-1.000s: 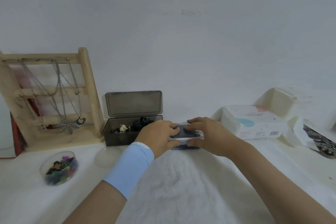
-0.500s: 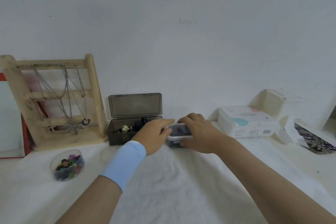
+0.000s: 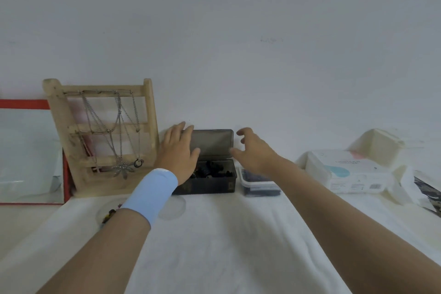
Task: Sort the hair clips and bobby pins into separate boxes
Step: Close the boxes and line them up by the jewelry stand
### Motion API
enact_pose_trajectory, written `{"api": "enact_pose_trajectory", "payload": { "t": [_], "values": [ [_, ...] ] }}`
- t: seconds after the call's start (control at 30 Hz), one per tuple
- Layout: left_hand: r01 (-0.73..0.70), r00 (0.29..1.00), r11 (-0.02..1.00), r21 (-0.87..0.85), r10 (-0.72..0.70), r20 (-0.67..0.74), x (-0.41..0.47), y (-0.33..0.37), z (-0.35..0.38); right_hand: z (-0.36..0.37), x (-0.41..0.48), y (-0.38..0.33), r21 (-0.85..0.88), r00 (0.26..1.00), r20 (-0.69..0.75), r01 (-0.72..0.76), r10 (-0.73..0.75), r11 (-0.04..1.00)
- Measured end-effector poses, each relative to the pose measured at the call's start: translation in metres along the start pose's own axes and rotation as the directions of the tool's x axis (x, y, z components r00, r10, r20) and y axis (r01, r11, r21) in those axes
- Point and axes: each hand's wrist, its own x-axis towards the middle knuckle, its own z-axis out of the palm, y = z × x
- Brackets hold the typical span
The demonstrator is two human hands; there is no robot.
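Note:
A dark translucent box [image 3: 214, 184] stands against the wall with its lid [image 3: 212, 143] upright and dark hair clips [image 3: 210, 169] inside. My left hand [image 3: 177, 153] is in front of the lid's left part, fingers straight, covering the box's left side. My right hand [image 3: 253, 150] hovers beside the lid's right edge with fingers spread and loosely curled, holding nothing. Just right of the dark box sits a small clear box [image 3: 259, 185] with a white lid and dark pins inside, partly hidden by my right forearm.
A wooden necklace stand [image 3: 105, 136] is left of the dark box, and a red-framed panel [image 3: 28, 150] further left. A round clear dish of coloured bits [image 3: 106, 215] peeks from behind my left wrist. A white wipes pack [image 3: 346, 172] and white tray [image 3: 379, 143] lie right.
Both hands let go of the small clear box, which now sits right of the dark box, and rose to the dark box's open lid. The camera view tilted up.

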Motion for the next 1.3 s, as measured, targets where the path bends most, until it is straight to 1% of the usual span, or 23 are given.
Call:
{"api": "enact_pose_trajectory", "payload": {
  "t": [0.07, 0.1, 0.17, 0.27, 0.37, 0.43, 0.5, 0.57, 0.7, 0.77, 0.8, 0.87, 0.93, 0.97, 1.0, 1.03, 1.07, 1.1, 1.13, 1.17, 1.2, 1.23, 1.3],
  "values": [
    [-0.01, 0.999, 1.0, 0.007, 0.009, 0.037, 0.004, -0.006, -0.005, 0.009, 0.01, -0.015, 0.191, 0.999, -0.012, -0.026, 0.029, 0.981],
    [-0.025, 0.998, 1.0, 0.019, 0.024, 0.058, 0.006, -0.006, -0.006, 0.013, 0.014, -0.02, 0.248, 0.999, -0.028, -0.036, 0.044, 0.968],
    [-0.07, 0.994, 0.996, 0.06, 0.065, 0.085, 0.007, -0.01, -0.007, 0.02, 0.02, -0.024, 0.286, 0.995, -0.067, -0.053, 0.075, 0.957],
    [-0.112, 0.991, 0.987, 0.118, 0.102, 0.087, 0.0, -0.013, -0.005, 0.019, 0.019, -0.019, 0.166, 0.995, -0.073, -0.049, 0.062, 0.985],
    [-0.108, 0.991, 0.988, 0.109, 0.099, 0.085, -0.013, -0.016, -0.006, 0.014, 0.011, -0.012, 0.034, 0.998, -0.056, 0.015, -0.013, 0.999],
    [-0.1, 0.985, 0.991, 0.083, 0.087, 0.151, -0.023, -0.02, -0.007, 0.018, 0.004, -0.008, -0.085, 0.996, 0.026, 0.085, -0.083, 0.993],
    [-0.099, 0.967, 0.993, 0.065, 0.081, 0.241, -0.032, -0.026, -0.004, 0.027, -0.002, -0.004, -0.229, 0.979, 0.124, 0.188, -0.163, 0.955],
    [-0.112, 0.954, 0.992, 0.058, 0.091, 0.285, -0.036, -0.032, -0.001, 0.033, -0.008, -0.004, -0.324, 0.962, 0.155, 0.265, -0.226, 0.908],
    [-0.152, 0.938, 0.984, 0.094, 0.114, 0.326, -0.033, -0.036, -0.001, 0.032, -0.012, -0.007, -0.401, 0.956, 0.177, 0.288, -0.235, 0.87],
    [-0.182, 0.935, 0.976, 0.119, 0.134, 0.329, -0.031, -0.035, -0.004, 0.033, -0.012, -0.009, -0.38, 0.951, 0.192, 0.3, -0.243, 0.875],
    [-0.194, 0.938, 0.973, 0.122, 0.148, 0.315, -0.029, -0.035, -0.006, 0.033, -0.013, -0.01, -0.357, 0.956, 0.157, 0.289, -0.247, 0.888],
    [-0.186, 0.955, 0.978, 0.095, 0.157, 0.25, -0.024, -0.032, -0.01, 0.033, -0.012, -0.013, -0.341, 0.961, 0.009, 0.264, -0.278, 0.902],
    [-0.152, 0.972, 0.986, 0.072, 0.136, 0.192, -0.017, -0.027, -0.016, 0.034, -0.015, -0.019, -0.372, 0.904, -0.162, 0.315, -0.395, 0.873],
    [-0.131, 0.978, 0.99, 0.055, 0.12, 0.173, -0.013, -0.025, -0.018, 0.036, -0.015, -0.022, -0.409, 0.84, -0.222, 0.38, -0.495, 0.83],
    [-0.108, 0.983, 0.994, 0.024, 0.103, 0.152, -0.008, -0.023, -0.02, 0.039, -0.015, -0.024, -0.469, 0.767, -0.253, 0.435, -0.589, 0.768],
    [-0.087, 0.987, 0.996, -0.015, 0.088, 0.135, -0.003, -0.021, -0.021, 0.044, -0.017, -0.026, -0.531, 0.728, -0.234, 0.46, -0.645, 0.712],
    [-0.076, 0.989, 0.996, -0.045, 0.081, 0.123, 0.001, -0.021, -0.022, 0.05, -0.017, -0.028, -0.57, 0.725, -0.202, 0.46, -0.659, 0.681],
    [-0.074, 0.989, 0.996, -0.055, 0.08, 0.122, 0.005, -0.021, -0.023, 0.057, -0.014, -0.028, -0.587, 0.76, -0.157, 0.441, -0.63, 0.678],
    [-0.077, 0.988, 0.996, -0.054, 0.083, 0.128, 0.008, -0.021, -0.024, 0.062, -0.011, -0.029, -0.577, 0.828, -0.101, 0.403, -0.552, 0.71],
    [-0.074, 0.988, 0.996, -0.054, 0.08, 0.135, 0.01, -0.022, -0.024, 0.067, -0.006, -0.027, -0.537, 0.885, -0.046, 0.369, -0.463, 0.759],
    [-0.065, 0.988, 0.996, -0.062, 0.073, 0.139, 0.01, -0.022, -0.025, 0.071, 0.0, -0.026, -0.468, 0.917, 0.011, 0.358, -0.399, 0.808],
    [-0.053, 0.988, 0.996, -0.072, 0.063, 0.143, 0.011, -0.023, -0.025, 0.073, 0.004, -0.027, -0.382, 0.924, 0.055, 0.37, -0.378, 0.847],
    [-0.04, 0.988, 0.995, -0.09, 0.053, 0.147, 0.01, -0.025, -0.025, 0.079, 0.008, -0.032, -0.294, 0.901, 0.113, 0.433, -0.419, 0.852]
  ]
}}
